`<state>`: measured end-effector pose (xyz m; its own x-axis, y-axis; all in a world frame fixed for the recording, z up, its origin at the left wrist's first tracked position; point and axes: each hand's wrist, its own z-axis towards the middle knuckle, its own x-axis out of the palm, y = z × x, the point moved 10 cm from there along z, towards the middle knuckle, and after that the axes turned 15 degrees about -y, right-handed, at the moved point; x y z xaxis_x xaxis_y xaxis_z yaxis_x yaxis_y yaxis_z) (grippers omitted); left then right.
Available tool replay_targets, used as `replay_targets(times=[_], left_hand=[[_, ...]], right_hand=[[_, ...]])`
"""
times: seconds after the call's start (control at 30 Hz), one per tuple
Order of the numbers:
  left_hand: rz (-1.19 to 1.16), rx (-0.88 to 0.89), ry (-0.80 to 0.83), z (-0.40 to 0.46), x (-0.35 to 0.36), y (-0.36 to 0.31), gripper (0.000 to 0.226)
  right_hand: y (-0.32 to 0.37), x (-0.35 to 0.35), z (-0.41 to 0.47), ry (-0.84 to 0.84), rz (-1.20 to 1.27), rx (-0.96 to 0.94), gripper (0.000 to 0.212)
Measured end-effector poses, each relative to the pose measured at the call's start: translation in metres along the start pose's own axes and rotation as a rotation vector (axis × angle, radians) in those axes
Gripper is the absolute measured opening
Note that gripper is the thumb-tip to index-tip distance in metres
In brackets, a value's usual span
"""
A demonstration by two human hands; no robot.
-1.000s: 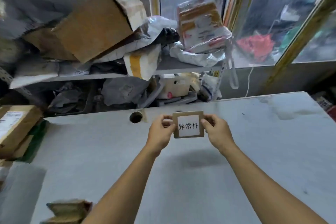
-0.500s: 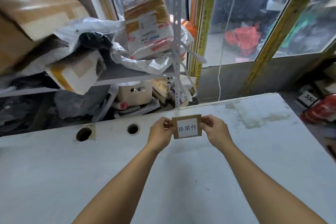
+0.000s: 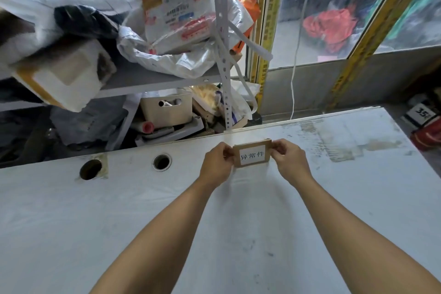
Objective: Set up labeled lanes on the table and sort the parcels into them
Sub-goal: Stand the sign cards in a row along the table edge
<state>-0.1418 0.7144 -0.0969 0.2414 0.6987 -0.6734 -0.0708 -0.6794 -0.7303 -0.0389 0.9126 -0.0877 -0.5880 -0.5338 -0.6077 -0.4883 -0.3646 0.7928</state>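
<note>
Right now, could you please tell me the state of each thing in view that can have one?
Label card: held upright by both side edges, at the table's far edge, printed side facing the camera.
Left hand: pinching the card's left edge.
Right hand: pinching the card's right edge.
Table: bare, no parcels on it.
Left cable hole: open.
Right cable hole: open.
Shelf parcels: piled untidily, unsorted.

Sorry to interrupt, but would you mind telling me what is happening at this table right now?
A person is holding a small cardboard label card with both hands, the left hand pinching its left edge and the right hand its right edge. The card carries a white sticker with printed characters and sits near the far edge of the white table. No parcels lie on the visible tabletop; they are piled on the shelf behind.
</note>
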Motion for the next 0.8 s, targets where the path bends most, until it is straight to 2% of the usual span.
replay_targets(times=[0.2,0.3,0.4,0.6,0.8], left_hand=[[0.002,-0.025,0.006,-0.006,-0.001,0.008,0.018],[-0.04,-0.06,-0.012,-0.013,-0.014,0.01,0.029],[-0.067,-0.043,-0.04,-0.021,-0.039,0.011,0.027],[-0.123,-0.023,-0.087,-0.046,-0.12,0.027,0.012],[-0.075,0.036,-0.131,-0.086,-0.226,0.071,0.021]], right_hand=[[-0.005,0.001,-0.006,0.018,-0.017,0.011,0.021],[-0.009,-0.01,-0.013,-0.049,-0.042,0.073,0.026],[-0.003,-0.022,-0.033,-0.13,-0.009,0.12,0.022],[0.068,0.004,-0.104,-0.037,0.101,-0.002,0.011],[0.155,0.061,-0.188,0.071,0.153,-0.143,0.019]])
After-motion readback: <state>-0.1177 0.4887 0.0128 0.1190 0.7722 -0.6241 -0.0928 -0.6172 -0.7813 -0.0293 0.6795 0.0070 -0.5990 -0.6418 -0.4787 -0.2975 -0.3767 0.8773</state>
